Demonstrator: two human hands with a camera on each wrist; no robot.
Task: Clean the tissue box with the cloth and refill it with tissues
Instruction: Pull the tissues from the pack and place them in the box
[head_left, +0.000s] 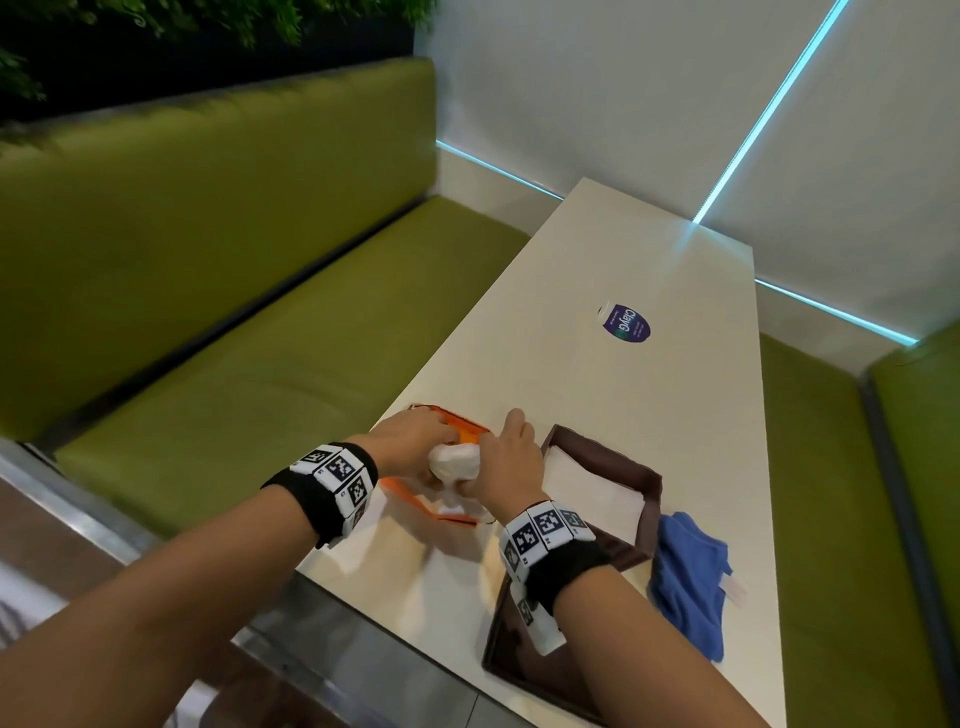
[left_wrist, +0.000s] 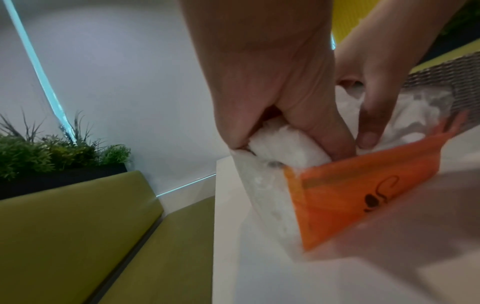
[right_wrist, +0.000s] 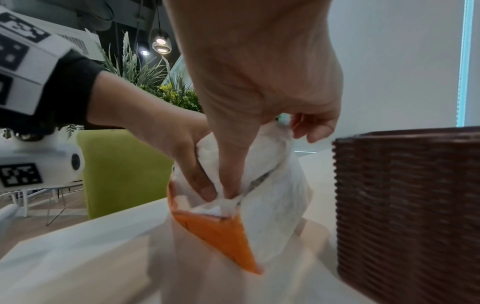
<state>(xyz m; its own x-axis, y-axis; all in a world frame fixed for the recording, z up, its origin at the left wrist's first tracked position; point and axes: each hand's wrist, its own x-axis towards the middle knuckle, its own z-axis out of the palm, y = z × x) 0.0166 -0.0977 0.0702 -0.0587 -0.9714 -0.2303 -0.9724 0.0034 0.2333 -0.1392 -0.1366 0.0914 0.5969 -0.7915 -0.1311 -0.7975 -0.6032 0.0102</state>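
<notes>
From the head view, both hands meet over an orange tissue pack (head_left: 457, 431) lying on the white worktop (head_left: 597, 291). The left hand (head_left: 410, 441) and right hand (head_left: 506, 457) each curl round a white wad of tissues (head_left: 453, 461) held between them. Just right of the right hand stands the brown tissue box (head_left: 602, 462), open-topped with white paper inside; its brown lid (head_left: 506, 654) lies under the right forearm. A blue cloth (head_left: 688, 577) is bunched right of the box, touching it. Well beyond the hands sits a purple sticker (head_left: 626, 323).

From the left wrist, the left hand (left_wrist: 272, 92) grips the tissues (left_wrist: 283, 148) at the pack's (left_wrist: 363, 189) open mouth; right fingers (left_wrist: 371, 115) press in beside.

From the right wrist, the right hand (right_wrist: 254, 92) pinches tissues (right_wrist: 223, 197) emerging from the pack (right_wrist: 221, 232), left fingers (right_wrist: 197, 179) pinching alongside. The ribbed box (right_wrist: 407, 205) stands just right.
</notes>
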